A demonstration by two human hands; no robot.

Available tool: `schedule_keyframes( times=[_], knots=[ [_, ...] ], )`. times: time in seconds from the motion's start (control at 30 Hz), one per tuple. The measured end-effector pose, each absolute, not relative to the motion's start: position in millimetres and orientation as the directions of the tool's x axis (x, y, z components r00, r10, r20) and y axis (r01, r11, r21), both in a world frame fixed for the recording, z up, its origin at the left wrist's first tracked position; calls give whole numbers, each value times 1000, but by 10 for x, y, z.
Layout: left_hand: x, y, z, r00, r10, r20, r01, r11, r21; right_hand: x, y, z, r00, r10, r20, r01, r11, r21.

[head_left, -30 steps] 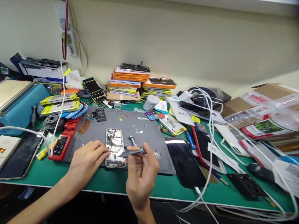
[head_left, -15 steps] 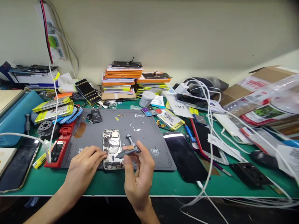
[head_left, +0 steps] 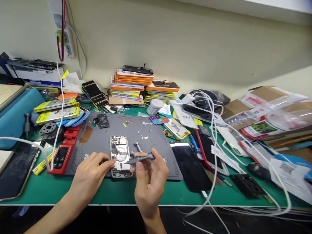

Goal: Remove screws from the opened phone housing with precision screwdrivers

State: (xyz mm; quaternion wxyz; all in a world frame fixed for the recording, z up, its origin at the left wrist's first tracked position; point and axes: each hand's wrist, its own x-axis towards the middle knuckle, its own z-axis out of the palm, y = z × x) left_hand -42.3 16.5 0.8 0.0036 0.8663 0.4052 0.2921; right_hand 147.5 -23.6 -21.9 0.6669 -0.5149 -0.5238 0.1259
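Centrally, an opened phone (head_left: 121, 155) is laid, long axis pointing away, on a grey mat (head_left: 97, 139), its left edge touched by the nearer left hand (head_left: 89, 172), fingertips bunched, any grip unclear; a screwdriver (head_left: 143, 158) is pinched rightward by the right hand (head_left: 151, 182)

I observe one opened smartphone (head_left: 121, 157), pale-rimmed, internal components exposed, lying flat at the near edge of the gray work mat (head_left: 159, 139), lengthwise away from me. I hold one dark gray screwdriver (head_left: 145, 157) slanted above the mat, tip leftward; tip contact undetermined.
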Motion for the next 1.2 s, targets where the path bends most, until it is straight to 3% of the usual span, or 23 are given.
schedule_keyframes(
  times=[0.37,0.47,0.57,0.73,0.93,1.07,1.2],
  knots=[
    [-495,63,2,415,715,563,665,-661,349,1447,-179,-131,459,691,558,296,473,-830],
    [-522,4,-19,370,737,566,630,-647,430,1476,-157,-54,419,767,486,216,435,-874],
    [-526,-11,-32,352,744,568,629,-637,445,1529,-76,52,259,895,363,151,334,-931],
    [-513,16,-43,343,749,567,621,-634,461,1567,84,159,28,960,280,320,257,-912],
    [-520,-13,-91,321,771,550,601,-615,511,1520,102,86,78,966,247,366,203,-908],
    [-528,-24,-90,296,790,536,573,-596,562,1502,80,81,167,953,252,235,210,-949],
    [-559,-22,-87,310,828,468,496,-560,663,1438,21,174,306,940,151,-126,198,-972]
  ],
)
